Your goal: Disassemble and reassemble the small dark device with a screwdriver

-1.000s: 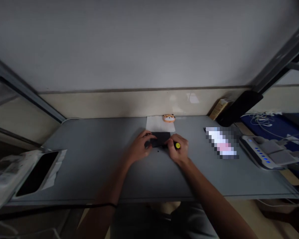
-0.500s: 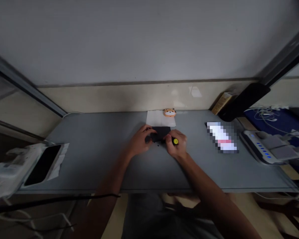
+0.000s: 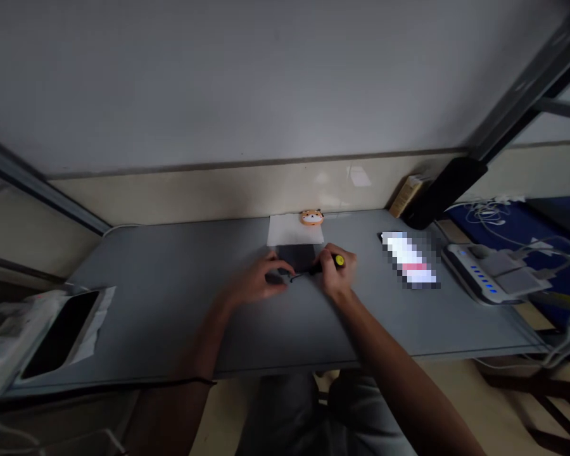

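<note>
On the grey desk (image 3: 171,272) lies a flat dark rectangular piece (image 3: 296,256), just in front of a white paper (image 3: 284,229). My left hand (image 3: 256,280) is closed around a small dark object (image 3: 276,277) beside the piece's near left corner. In my right hand (image 3: 336,269) is a screwdriver-like tool with a yellow-ended dark handle (image 3: 339,260). Its thin shaft points left, its tip close to my left fingertips; whether it touches the small object I cannot tell.
An orange and white animal-faced case (image 3: 312,217) rests on the paper's right part. To the right are a lit, blurred-out phone (image 3: 408,259), a power strip (image 3: 484,275) and a black cylinder (image 3: 444,193). A dark-screened device (image 3: 61,332) lies at the left.
My hands have come away from the dark piece towards its near edge. The small dark object and the tool tip now show in front of it. The whole view has shifted slightly.
</note>
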Available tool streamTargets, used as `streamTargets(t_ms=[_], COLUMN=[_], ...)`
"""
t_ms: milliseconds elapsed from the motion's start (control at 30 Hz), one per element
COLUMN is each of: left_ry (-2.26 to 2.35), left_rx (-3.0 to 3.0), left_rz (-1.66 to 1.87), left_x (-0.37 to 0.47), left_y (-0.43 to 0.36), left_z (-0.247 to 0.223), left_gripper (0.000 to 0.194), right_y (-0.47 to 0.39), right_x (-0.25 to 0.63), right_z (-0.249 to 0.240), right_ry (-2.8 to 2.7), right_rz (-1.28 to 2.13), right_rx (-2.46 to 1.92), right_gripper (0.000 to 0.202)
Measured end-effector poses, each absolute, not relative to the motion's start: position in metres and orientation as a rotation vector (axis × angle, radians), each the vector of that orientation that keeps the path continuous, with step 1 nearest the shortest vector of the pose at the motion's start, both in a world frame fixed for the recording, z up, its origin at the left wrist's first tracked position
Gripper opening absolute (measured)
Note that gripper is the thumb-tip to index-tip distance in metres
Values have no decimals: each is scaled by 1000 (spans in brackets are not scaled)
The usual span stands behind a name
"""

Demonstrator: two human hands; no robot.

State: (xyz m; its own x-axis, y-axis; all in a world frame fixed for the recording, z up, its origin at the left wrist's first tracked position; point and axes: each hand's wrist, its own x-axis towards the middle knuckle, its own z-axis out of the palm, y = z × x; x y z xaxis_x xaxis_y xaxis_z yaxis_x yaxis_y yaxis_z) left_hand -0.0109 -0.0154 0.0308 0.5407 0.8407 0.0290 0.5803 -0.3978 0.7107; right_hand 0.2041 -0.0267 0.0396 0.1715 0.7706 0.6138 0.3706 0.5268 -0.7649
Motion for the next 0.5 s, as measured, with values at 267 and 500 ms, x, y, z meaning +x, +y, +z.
streamTargets(t_ms=[267, 500], left_ry=[1192, 1248], left_rx=[2002, 2039], left_rz=[431, 443], left_x=[-6, -2], left_y=[-14, -11], left_z=[22, 18], left_gripper=[30, 21], right_y=[-27, -22], right_x=[198, 194], right_z=[39, 42], right_ry=[-1426, -1146], right_rz=[533, 725], right_rx=[-1058, -1090], right_gripper=[35, 31])
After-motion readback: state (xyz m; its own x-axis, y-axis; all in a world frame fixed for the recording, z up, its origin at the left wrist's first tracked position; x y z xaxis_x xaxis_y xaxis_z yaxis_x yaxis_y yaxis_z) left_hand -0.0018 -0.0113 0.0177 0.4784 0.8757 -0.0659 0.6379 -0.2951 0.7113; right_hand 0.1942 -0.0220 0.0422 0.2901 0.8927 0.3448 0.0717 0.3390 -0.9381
